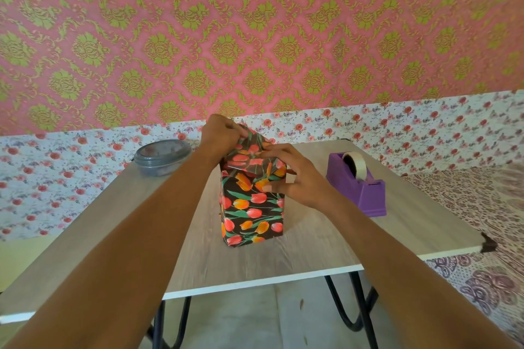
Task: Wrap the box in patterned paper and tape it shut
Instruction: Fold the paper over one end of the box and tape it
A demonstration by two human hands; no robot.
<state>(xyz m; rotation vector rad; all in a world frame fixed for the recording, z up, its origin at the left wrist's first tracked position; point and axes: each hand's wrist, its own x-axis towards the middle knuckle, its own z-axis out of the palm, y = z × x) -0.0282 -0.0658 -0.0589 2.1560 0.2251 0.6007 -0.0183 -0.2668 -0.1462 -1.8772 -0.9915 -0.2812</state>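
A tall box [252,207] stands upright in the middle of the wooden table [312,249], covered in black paper with red and orange tulips. At its top end the paper is partly folded, and a pointed flap [253,137] sticks up at the back. My left hand [219,133] pinches that flap at the top rear. My right hand [295,178] presses on the top fold with its fingers, the thumb against the box's right front side. A purple tape dispenser [358,184] with a pale roll of tape sits to the right of the box.
A grey lidded round container [162,157] sits at the table's back left. The table has black metal legs [351,309] and a near edge close to me. Floral wallpaper stands behind, and patterned fabric [482,235] lies to the right.
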